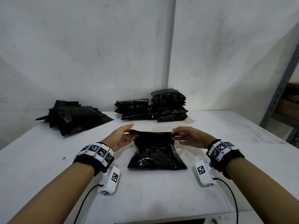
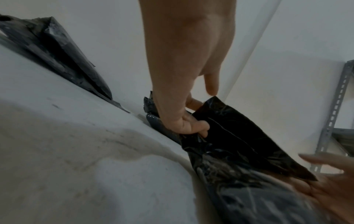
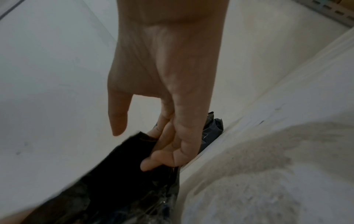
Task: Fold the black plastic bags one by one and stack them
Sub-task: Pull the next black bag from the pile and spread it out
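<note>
Two hands (image 1: 121,136) (image 1: 189,137); two folded-bag stacks (image 1: 134,109) (image 1: 169,105); one unfolded heap (image 1: 72,118).

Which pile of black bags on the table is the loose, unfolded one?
The unfolded pile at the far left: its bags lie spread out with corners sticking out, while the two folded stacks by the wall corner are compact and squared.

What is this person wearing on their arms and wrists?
No sleeves: both forearms are bare. Each wrist carries a black band ringed with white tiles printed with black square codes, left wrist band and right wrist band. A small white box with the same code hangs under each wrist, trailing a black cable.
</note>
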A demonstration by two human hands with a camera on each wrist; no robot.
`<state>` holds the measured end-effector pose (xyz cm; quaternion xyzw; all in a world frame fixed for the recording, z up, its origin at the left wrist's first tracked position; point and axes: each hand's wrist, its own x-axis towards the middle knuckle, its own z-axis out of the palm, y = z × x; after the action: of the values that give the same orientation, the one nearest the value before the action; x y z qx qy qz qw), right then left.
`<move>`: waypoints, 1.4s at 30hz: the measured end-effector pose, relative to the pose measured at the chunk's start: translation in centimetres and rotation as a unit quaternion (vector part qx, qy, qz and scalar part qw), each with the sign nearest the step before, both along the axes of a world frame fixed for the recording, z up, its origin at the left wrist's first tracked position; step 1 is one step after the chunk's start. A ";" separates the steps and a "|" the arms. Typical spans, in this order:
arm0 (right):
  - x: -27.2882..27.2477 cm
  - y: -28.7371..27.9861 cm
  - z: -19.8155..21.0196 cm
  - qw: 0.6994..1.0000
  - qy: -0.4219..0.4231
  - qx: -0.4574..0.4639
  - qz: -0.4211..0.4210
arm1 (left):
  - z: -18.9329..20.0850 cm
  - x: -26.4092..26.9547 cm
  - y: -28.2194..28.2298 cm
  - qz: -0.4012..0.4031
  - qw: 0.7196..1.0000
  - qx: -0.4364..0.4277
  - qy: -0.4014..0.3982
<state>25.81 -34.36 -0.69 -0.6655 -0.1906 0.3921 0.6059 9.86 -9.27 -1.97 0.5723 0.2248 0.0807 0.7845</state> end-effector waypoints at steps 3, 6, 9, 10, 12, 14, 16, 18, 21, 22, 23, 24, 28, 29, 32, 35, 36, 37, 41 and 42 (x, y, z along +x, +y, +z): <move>-0.1 -0.1 0.0 1.000 0.002 -0.020 0.006 | -0.2 -0.2 -0.2 -0.002 1.000 -0.017 0.003; -0.1 -0.3 -0.2 1.000 -0.010 -0.018 0.023 | 0.1 -0.5 -0.2 -0.016 1.000 -0.021 0.001; -0.2 -0.9 -0.3 0.999 0.005 -0.009 0.039 | 0.5 -1.4 0.1 -0.039 0.999 -0.005 0.016; -0.2 -1.1 -0.2 0.999 0.010 -0.008 0.038 | 0.5 -1.7 0.3 -0.051 0.998 0.001 0.022; -0.3 -1.5 -0.1 0.999 0.014 -0.017 0.039 | 0.5 -2.4 0.5 -0.070 0.997 0.016 0.035; -0.5 -1.7 0.0 0.998 0.012 -0.046 0.051 | 0.6 -3.0 0.5 -0.093 0.993 0.046 0.056; -0.8 -1.8 0.1 0.995 0.008 -0.077 0.065 | 0.7 -3.5 0.3 -0.119 0.988 0.070 0.074; -0.9 -1.8 0.0 0.992 0.005 -0.095 0.077 | 0.7 -3.7 0.0 -0.133 0.983 0.087 0.088; -0.9 -1.8 -0.4 0.989 0.014 -0.108 0.099 | 0.6 -4.2 -0.5 -0.150 0.978 0.096 0.110; -0.9 -1.8 -0.5 0.988 0.021 -0.108 0.106 | 0.5 -4.4 -0.7 -0.160 0.976 0.092 0.117; -0.9 -1.8 -0.6 0.987 0.025 -0.106 0.114 | 0.5 -4.5 -0.9 -0.170 0.974 0.087 0.123; -1.0 -1.8 -0.6 0.986 0.027 -0.106 0.123 | 0.5 -4.6 -1.2 -0.178 0.972 0.085 0.129; -1.2 -1.6 -0.5 0.985 0.012 -0.117 0.129 | 0.6 -4.5 -2.0 -0.191 0.966 0.104 0.138; -1.3 -1.5 -0.5 0.984 0.003 -0.125 0.128 | 0.7 -4.5 -2.1 -0.190 0.965 0.112 0.140; -1.2 -1.4 -0.8 0.980 -0.019 -0.150 0.126 | 0.8 -4.5 -2.2 -0.200 0.956 0.139 0.165; -1.2 -1.5 -1.1 0.978 -0.029 -0.167 0.122 | 0.6 -4.8 -2.2 -0.213 0.947 0.140 0.195; -1.2 -1.5 -1.1 0.977 -0.032 -0.173 0.123 | 0.5 -4.9 -2.1 -0.214 0.947 0.136 0.199; -1.2 -1.5 -1.1 0.975 -0.035 -0.178 0.127 | 0.5 -4.9 -2.2 -0.213 0.947 0.132 0.201; -1.6 -1.5 -0.8 0.972 -0.050 -0.188 0.132 | 0.9 -4.9 -2.5 -0.217 0.937 0.177 0.206; -1.7 -1.5 -0.7 0.971 -0.055 -0.190 0.133 | 1.2 -5.0 -2.6 -0.227 0.923 0.224 0.214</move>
<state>24.14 -35.88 -1.44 -0.7577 -0.2320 0.4613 0.3992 4.91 -11.87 -0.79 0.7724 0.2275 -0.1759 0.5662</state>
